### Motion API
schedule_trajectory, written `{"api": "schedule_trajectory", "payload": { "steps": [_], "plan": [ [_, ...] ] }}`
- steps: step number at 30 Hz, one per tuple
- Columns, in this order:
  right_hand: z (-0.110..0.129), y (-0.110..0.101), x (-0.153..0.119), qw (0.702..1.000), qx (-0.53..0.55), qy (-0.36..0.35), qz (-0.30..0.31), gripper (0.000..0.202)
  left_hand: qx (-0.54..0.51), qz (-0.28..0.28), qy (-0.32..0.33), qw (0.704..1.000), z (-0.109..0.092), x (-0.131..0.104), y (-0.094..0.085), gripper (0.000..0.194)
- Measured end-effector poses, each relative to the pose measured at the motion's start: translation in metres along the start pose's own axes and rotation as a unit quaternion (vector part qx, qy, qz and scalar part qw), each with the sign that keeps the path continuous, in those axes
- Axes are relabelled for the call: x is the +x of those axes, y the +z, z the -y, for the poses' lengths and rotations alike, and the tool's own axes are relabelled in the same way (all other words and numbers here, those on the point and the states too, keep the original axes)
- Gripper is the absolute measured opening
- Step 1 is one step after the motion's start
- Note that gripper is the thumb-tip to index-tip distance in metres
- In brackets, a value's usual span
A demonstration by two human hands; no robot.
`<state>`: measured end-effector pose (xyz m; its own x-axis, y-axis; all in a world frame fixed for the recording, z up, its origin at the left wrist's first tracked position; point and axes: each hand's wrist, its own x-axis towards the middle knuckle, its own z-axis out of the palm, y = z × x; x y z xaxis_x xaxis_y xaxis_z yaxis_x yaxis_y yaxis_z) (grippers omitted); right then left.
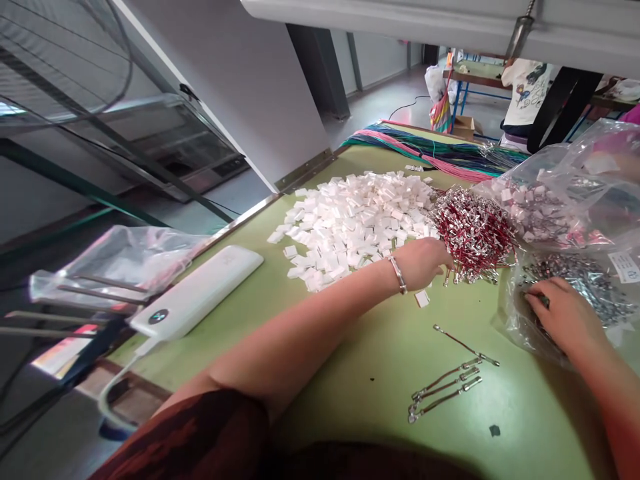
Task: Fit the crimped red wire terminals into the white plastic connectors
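My left hand (425,264), with a silver bracelet at the wrist, reaches to the left edge of a pile of short red wires with metal ends (475,230). Its fingers are closed together and what they hold is hidden. A heap of white plastic pieces (350,220) spreads behind and left of this hand, and a single white piece (423,298) lies just below it. My right hand (563,310) is over a clear bag of small metal parts (595,287), thumb and fingers bent together around something too small to name. Several brown wires with metal ends (440,387) lie nearer me.
A white power bank (200,293) with a cable lies at the green table's left edge. Bundled pink, blue and green wires (425,147) stretch along the back. Another clear bag with white pieces (550,207) is at the right. A person's torso (525,93) shows beyond.
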<state>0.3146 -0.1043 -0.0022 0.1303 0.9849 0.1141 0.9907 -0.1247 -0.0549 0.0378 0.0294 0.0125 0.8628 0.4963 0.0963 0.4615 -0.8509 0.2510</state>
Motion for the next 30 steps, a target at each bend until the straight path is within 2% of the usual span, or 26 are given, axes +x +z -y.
{"api": "schedule_trajectory", "payload": {
  "steps": [3, 7, 10, 14, 18, 21, 23, 26, 30],
  "plan": [
    [0.002, -0.001, 0.000, 0.999, 0.027, 0.018, -0.038, 0.018, 0.045, 0.003, 0.078, 0.996, -0.002, 0.006, 0.013, 0.025],
    [0.013, -0.004, -0.003, 0.998, 0.041, 0.020, -0.052, 0.020, 0.092, 0.003, 0.087, 0.992, -0.004, 0.009, 0.024, 0.019],
    [0.021, -0.005, -0.005, 0.997, 0.057, 0.007, -0.060, 0.020, 0.113, -0.005, 0.123, 0.986, -0.005, 0.010, 0.028, 0.017],
    [0.029, -0.007, -0.008, 0.992, 0.093, -0.025, -0.075, 0.020, 0.069, -0.060, 0.160, 0.983, -0.012, 0.011, 0.030, 0.020],
    [0.046, -0.011, -0.017, 0.971, 0.199, -0.081, -0.102, 0.018, -0.109, -0.138, 0.113, 0.978, -0.030, 0.006, 0.025, 0.017],
    [0.062, -0.013, -0.024, 0.951, 0.272, -0.104, -0.106, 0.017, -0.207, -0.141, 0.055, 0.967, -0.044, 0.000, 0.022, 0.018],
    [0.069, -0.013, -0.027, 0.945, 0.295, -0.088, -0.109, 0.017, -0.217, -0.133, 0.034, 0.966, -0.049, -0.002, 0.023, 0.019],
    [0.073, -0.010, -0.028, 0.941, 0.315, -0.055, -0.108, 0.017, -0.177, -0.116, 0.051, 0.976, -0.050, -0.002, 0.028, 0.021],
    [0.074, -0.008, -0.028, 0.939, 0.321, -0.055, -0.115, 0.015, -0.122, -0.069, 0.055, 0.989, -0.049, 0.000, 0.033, 0.025]
  ]
}}
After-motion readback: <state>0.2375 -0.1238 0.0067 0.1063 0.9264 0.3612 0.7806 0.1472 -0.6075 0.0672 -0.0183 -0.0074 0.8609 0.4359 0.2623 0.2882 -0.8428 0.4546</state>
